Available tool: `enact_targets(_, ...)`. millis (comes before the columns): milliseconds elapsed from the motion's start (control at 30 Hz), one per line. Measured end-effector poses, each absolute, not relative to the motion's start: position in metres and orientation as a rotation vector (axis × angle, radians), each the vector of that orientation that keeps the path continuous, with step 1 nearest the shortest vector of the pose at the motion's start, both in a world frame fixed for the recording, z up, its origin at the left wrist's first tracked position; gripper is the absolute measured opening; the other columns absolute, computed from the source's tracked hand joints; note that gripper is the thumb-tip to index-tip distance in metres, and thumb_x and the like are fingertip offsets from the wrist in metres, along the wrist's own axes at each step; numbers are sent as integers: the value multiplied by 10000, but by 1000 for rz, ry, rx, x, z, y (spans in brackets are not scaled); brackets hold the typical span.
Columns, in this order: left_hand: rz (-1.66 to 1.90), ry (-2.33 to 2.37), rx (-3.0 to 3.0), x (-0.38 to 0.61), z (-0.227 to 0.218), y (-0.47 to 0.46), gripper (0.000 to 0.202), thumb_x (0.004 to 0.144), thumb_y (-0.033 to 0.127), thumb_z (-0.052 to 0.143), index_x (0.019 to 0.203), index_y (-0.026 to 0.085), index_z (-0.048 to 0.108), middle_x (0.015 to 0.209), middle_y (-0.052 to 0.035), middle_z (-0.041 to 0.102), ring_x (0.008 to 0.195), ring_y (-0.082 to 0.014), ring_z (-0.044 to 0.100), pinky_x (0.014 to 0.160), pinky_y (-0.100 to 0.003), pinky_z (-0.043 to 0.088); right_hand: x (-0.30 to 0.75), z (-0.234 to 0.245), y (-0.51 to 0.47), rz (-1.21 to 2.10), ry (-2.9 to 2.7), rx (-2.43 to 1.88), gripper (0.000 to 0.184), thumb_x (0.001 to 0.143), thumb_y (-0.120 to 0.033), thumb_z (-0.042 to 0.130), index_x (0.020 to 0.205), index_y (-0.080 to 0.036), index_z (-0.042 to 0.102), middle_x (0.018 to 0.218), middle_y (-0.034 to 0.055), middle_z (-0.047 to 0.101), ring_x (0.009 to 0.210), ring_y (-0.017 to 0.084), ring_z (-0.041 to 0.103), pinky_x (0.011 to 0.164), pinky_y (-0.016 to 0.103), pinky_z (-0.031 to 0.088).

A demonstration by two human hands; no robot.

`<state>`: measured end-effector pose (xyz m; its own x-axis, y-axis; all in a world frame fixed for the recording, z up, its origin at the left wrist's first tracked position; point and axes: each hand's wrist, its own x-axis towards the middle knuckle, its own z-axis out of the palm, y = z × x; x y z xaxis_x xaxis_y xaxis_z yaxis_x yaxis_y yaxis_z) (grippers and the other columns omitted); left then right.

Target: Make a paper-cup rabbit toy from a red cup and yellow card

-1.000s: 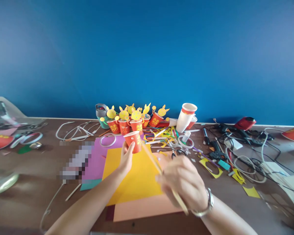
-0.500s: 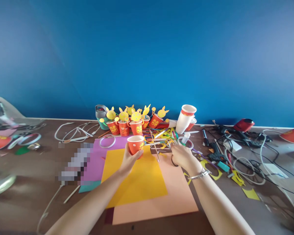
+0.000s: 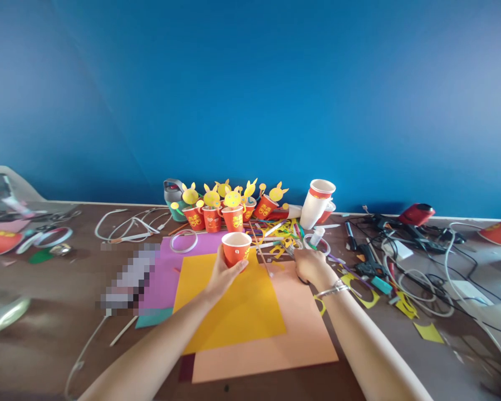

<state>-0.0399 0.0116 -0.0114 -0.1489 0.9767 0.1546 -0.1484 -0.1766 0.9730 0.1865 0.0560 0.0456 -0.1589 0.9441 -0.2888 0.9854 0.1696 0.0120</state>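
My left hand (image 3: 226, 274) is wrapped round a red paper cup (image 3: 235, 253) with a white inside, held upright above the yellow sheet (image 3: 229, 306). My right hand (image 3: 313, 266) is closed over the right edge of the peach sheet (image 3: 304, 328). A dark handle loop and a bit of grey metal at its fingers look like scissors (image 3: 303, 280), mostly hidden by the hand. Just beyond it lie yellow paper scraps and thin coloured sticks (image 3: 271, 228). A white tape roll (image 3: 322, 245) rests beside that hand.
Several red cups with yellow rabbit heads (image 3: 234, 218) stand along the blue wall, near a tall white cup stack (image 3: 317, 205). To the right are a glue gun (image 3: 369, 259) and tangled cables (image 3: 426, 284). A purple sheet (image 3: 161, 284) lies left.
My left hand has moved slightly right with the red cup. My right hand has turned and shifted a little right, its fingers drawn in over the dark loop.
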Motion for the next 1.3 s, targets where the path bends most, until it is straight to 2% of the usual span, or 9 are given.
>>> enact_targets(100,1511,1054,1101,-39,-9,10,463,667,312,751,1073,191,563,1087,-63,630,1021,-207,585,899,-319,467,188,46,58,-257,2181,1891,380,648,-44,627,1014,-134,682,962,205,710,956,340,669,728,406,508)
enact_targets(400,1545,1173,1053,-40,-11,12,531,613,288,792,1086,223,559,1010,-37,641,886,-170,603,763,-279,491,213,65,58,-324,2290,1879,334,675,-73,563,957,-193,696,997,110,714,986,286,651,751,325,472)
enact_targets(533,1570,1198,1047,-40,-13,14,517,630,309,781,1088,215,560,993,-42,643,881,-174,606,774,-287,490,203,69,54,-263,2196,1960,327,713,-44,531,976,-146,696,984,155,712,944,295,663,713,332,470)
enact_targets(633,1543,1200,1042,-40,-13,14,530,620,312,788,1088,205,563,1006,-53,646,882,-182,607,767,-291,491,182,61,50,-173,2295,2074,236,819,-126,491,942,-138,692,951,159,716,903,275,671,687,314,457)
enact_targets(800,1563,1265,1096,-39,-9,12,545,568,288,815,1047,190,574,995,-57,650,900,-202,614,798,-314,490,144,29,46,-647,2726,1930,376,914,-337,431,1249,-214,547,804,42,727,767,195,671,603,244,412)
enact_targets(867,1569,1265,1133,-39,-6,11,548,568,280,815,1048,189,568,1008,-57,652,919,-202,614,822,-317,485,137,21,48,-725,2712,1954,452,871,-281,485,1314,-187,485,742,26,711,713,185,654,589,237,398)
enact_targets(1000,1567,1232,1067,-39,-8,12,542,589,290,803,1059,197,551,980,-46,656,867,-183,621,764,-294,494,146,35,49,-697,2709,2037,425,774,-109,471,1183,-127,588,667,31,672,644,173,606,565,238,376)
enact_targets(1100,1566,1211,982,-40,-10,15,531,597,307,796,1051,197,543,945,-44,661,822,-179,622,692,-275,494,169,67,37,-710,2909,1930,400,772,-120,468,1136,-152,631,611,-6,616,568,141,541,529,231,358)
enact_targets(1300,1684,1270,952,-41,-7,17,486,610,306,788,1021,190,556,893,-31,639,793,-163,600,702,-268,473,210,118,-2,-1199,3090,1402,320,862,-218,500,1150,-175,634,501,-69,423,434,85,355,397,213,234)
